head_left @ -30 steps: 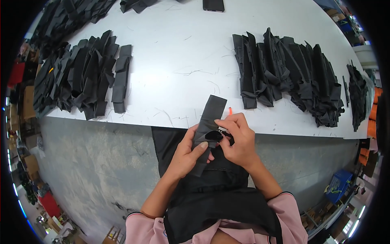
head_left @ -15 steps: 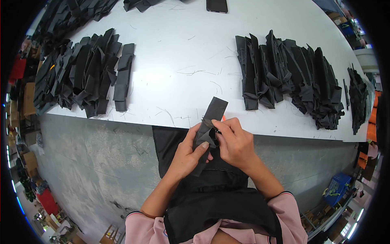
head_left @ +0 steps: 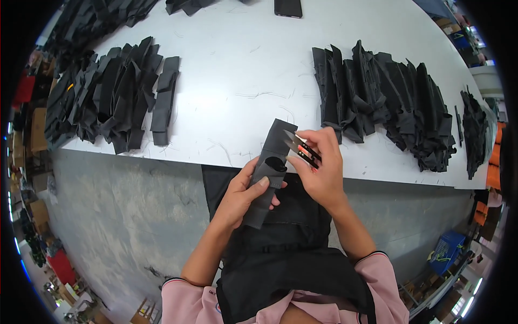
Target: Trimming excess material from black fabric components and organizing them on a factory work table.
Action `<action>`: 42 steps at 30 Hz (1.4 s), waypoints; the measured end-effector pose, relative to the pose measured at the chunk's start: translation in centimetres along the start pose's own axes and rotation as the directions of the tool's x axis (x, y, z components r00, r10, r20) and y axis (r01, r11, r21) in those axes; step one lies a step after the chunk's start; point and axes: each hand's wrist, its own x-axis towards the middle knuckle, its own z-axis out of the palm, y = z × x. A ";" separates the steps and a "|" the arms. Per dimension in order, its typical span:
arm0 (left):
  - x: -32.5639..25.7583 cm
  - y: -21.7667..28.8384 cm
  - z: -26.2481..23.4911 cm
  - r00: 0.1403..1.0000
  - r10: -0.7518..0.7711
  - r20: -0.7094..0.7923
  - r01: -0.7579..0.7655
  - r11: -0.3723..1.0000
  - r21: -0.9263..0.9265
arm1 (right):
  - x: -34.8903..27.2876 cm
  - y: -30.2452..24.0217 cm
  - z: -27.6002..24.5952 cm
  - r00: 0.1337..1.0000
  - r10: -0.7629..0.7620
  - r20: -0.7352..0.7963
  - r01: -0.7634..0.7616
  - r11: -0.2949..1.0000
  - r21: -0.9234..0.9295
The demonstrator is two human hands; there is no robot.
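Over the table's near edge, my left hand [head_left: 235, 198] grips a folded black fabric strip [head_left: 276, 139], the thumb pressed on its stitched lower part. A dark loop or opening shows in the strip just above that thumb. My right hand [head_left: 330, 175] is closed around small black thread snips [head_left: 309, 155] with a bit of orange-red on them. Their pointed metal blades reach toward the strip's upper right edge; whether they touch it I cannot tell.
On the white table [head_left: 232, 70] lie a pile of black strips [head_left: 118, 97] at left, a single strip [head_left: 164, 102] beside it, and another pile [head_left: 388, 97] at right. A dark phone [head_left: 288, 7] lies at the back. Loose thread ends are scattered about.
My right hand has moved up and away from the middle of the strip, and the snips' blades now show. The strip has turned more upright, its loop now facing up.
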 end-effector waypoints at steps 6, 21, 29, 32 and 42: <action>-0.5 -0.3 0.3 1.000 0.007 0.015 -0.008 0.997 0.079 | 1.8 4.6 1.5 0.999 0.031 -0.011 -0.032 0.999 -0.033; 2.0 1.6 -1.9 0.979 0.143 -0.146 -0.177 0.950 -0.259 | -4.0 1.5 0.9 0.962 0.197 0.188 -0.230 0.958 0.170; 1.6 2.1 -1.5 0.967 0.207 -0.149 -0.233 0.955 -0.185 | -3.8 0.4 0.7 0.974 -0.024 0.226 0.018 0.999 0.028; 1.6 2.1 -1.6 0.963 0.227 -0.145 -0.258 0.934 -0.249 | -2.6 -1.6 1.2 0.931 0.054 0.360 -0.074 0.996 0.043; 2.9 2.8 -3.3 0.967 0.132 -0.216 -0.210 0.895 -0.393 | -4.3 -1.4 1.3 0.960 0.035 0.278 -0.037 0.999 0.002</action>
